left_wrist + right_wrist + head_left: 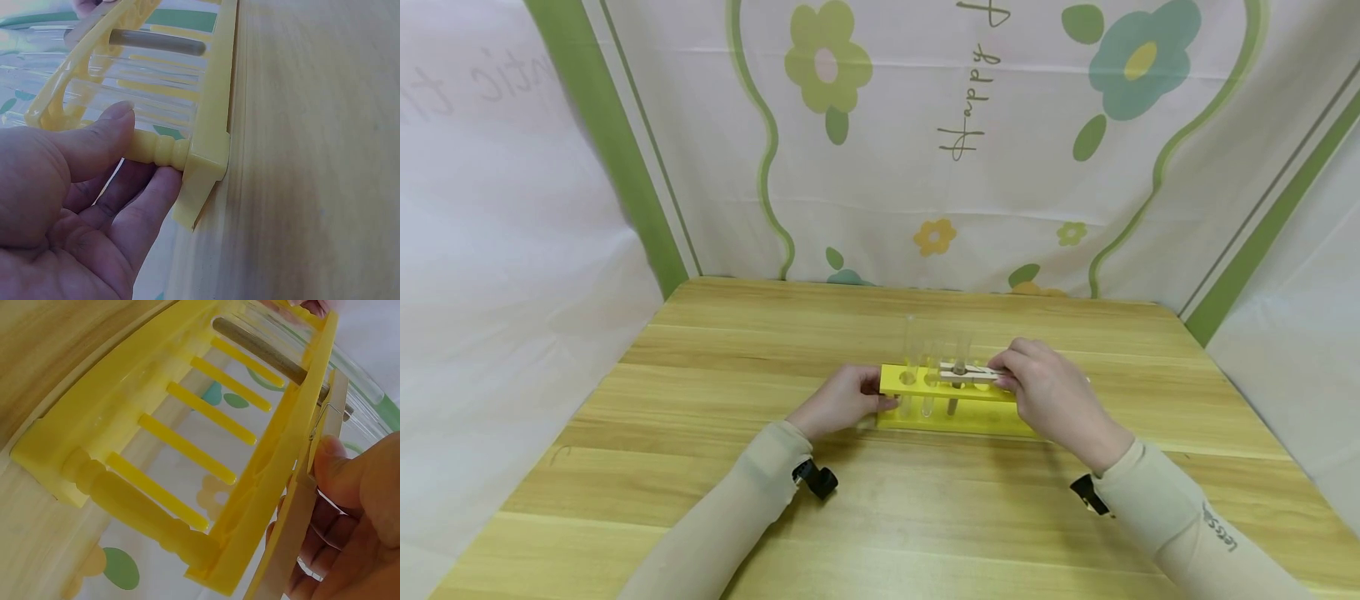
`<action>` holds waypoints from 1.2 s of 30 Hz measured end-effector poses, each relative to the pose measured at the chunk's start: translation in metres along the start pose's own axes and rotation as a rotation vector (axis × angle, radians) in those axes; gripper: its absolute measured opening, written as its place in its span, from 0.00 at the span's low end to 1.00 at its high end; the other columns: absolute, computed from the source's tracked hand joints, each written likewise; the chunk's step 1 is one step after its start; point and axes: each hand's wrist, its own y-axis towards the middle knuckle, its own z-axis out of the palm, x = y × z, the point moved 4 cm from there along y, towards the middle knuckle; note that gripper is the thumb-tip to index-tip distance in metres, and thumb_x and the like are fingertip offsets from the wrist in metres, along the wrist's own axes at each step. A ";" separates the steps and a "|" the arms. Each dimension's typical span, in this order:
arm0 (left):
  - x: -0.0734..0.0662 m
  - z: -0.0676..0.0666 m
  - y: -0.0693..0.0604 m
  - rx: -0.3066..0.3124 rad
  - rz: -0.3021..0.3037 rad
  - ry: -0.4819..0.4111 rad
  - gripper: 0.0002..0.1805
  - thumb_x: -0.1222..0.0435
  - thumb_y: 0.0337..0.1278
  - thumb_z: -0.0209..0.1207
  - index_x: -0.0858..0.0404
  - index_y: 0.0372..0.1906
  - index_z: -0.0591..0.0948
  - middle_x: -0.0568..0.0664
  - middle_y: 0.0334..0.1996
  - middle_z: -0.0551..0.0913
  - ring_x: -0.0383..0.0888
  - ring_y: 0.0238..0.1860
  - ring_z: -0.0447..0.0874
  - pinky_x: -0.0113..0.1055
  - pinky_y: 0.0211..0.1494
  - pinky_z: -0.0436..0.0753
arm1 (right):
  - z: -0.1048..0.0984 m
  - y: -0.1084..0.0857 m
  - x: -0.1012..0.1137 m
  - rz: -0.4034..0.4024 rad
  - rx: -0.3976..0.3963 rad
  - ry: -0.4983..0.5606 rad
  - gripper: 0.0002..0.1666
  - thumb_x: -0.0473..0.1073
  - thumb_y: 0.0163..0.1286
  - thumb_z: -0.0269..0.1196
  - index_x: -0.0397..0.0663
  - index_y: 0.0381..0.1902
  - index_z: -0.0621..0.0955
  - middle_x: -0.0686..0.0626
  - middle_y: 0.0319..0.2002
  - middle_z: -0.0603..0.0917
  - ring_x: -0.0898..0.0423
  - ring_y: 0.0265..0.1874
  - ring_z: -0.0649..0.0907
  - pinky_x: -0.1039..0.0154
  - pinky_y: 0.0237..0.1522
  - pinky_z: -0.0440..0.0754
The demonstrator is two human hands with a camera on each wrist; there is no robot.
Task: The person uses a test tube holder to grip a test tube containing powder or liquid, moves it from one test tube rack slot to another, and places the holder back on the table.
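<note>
A yellow test tube rack (1015, 395) stands on the wooden table. At its left end my left hand (841, 402) grips the turned post (147, 145) between thumb and fingers. My right hand (1051, 404) holds a wooden test tube holder (290, 531) just above the rack's top bar, thumb pressed on the wood near its wire spring. The holder's far end surrounds a test tube with grey-brown contents (259, 349), which stands in a hole of the rack. Left of that tube, clear test tubes (140, 103) stand in the rack.
The wooden table (737, 350) extends around the rack. Behind it hangs a white flowered cloth (880, 183), with more cloth at both sides. Yellow drying pegs (187, 449) rise at the back of the rack. Each wrist wears a black camera (815, 479).
</note>
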 end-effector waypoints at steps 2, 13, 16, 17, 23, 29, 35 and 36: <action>0.000 0.000 0.000 -0.001 -0.001 0.004 0.09 0.62 0.63 0.65 0.60 0.31 0.79 0.53 0.28 0.81 0.40 0.24 0.69 0.33 0.27 0.70 | 0.001 0.000 0.000 0.001 0.001 0.001 0.06 0.31 0.62 0.70 0.41 0.38 0.85 0.51 0.33 0.81 0.53 0.32 0.80 0.58 0.34 0.81; -0.001 0.000 0.001 -0.002 0.004 0.021 0.08 0.61 0.63 0.66 0.58 0.31 0.80 0.52 0.28 0.81 0.40 0.24 0.70 0.33 0.27 0.71 | 0.003 -0.001 -0.001 0.007 0.009 -0.004 0.06 0.32 0.62 0.70 0.41 0.38 0.85 0.50 0.34 0.81 0.51 0.34 0.80 0.57 0.35 0.81; -0.001 0.000 0.001 -0.001 0.005 0.023 0.07 0.61 0.63 0.66 0.57 0.33 0.81 0.51 0.29 0.82 0.40 0.25 0.71 0.33 0.28 0.72 | 0.004 -0.001 -0.001 0.006 0.010 -0.008 0.06 0.32 0.62 0.70 0.41 0.38 0.86 0.50 0.34 0.81 0.51 0.34 0.80 0.57 0.35 0.81; -0.001 0.000 0.001 -0.001 0.004 0.026 0.07 0.60 0.63 0.66 0.57 0.33 0.81 0.51 0.29 0.82 0.40 0.25 0.71 0.33 0.28 0.72 | 0.004 -0.001 -0.001 0.005 0.010 -0.009 0.06 0.32 0.62 0.70 0.41 0.38 0.86 0.50 0.34 0.81 0.51 0.33 0.80 0.57 0.35 0.81; -0.001 0.000 0.001 0.001 0.005 0.023 0.06 0.61 0.63 0.65 0.56 0.33 0.81 0.51 0.30 0.82 0.41 0.25 0.72 0.33 0.28 0.72 | 0.005 -0.001 0.000 0.006 0.013 -0.015 0.05 0.33 0.63 0.70 0.41 0.37 0.86 0.50 0.34 0.81 0.51 0.33 0.80 0.58 0.34 0.81; -0.001 0.000 0.001 -0.003 0.006 0.037 0.06 0.61 0.63 0.66 0.56 0.33 0.81 0.51 0.30 0.82 0.40 0.25 0.71 0.33 0.28 0.72 | 0.005 -0.002 -0.001 -0.004 0.004 -0.010 0.06 0.32 0.62 0.70 0.40 0.38 0.86 0.50 0.33 0.81 0.51 0.33 0.80 0.58 0.35 0.81; -0.002 0.000 0.001 -0.001 0.008 0.030 0.05 0.61 0.64 0.65 0.56 0.34 0.82 0.51 0.30 0.82 0.40 0.26 0.72 0.33 0.28 0.72 | 0.006 -0.003 -0.002 -0.001 0.003 -0.012 0.07 0.32 0.62 0.70 0.41 0.39 0.85 0.50 0.33 0.81 0.52 0.32 0.80 0.58 0.33 0.80; -0.001 0.000 0.001 0.001 0.008 0.028 0.04 0.61 0.64 0.65 0.56 0.34 0.82 0.51 0.30 0.82 0.40 0.26 0.72 0.33 0.28 0.72 | 0.006 -0.003 -0.002 -0.001 0.003 -0.012 0.07 0.32 0.62 0.70 0.41 0.39 0.85 0.50 0.33 0.81 0.52 0.32 0.80 0.58 0.33 0.80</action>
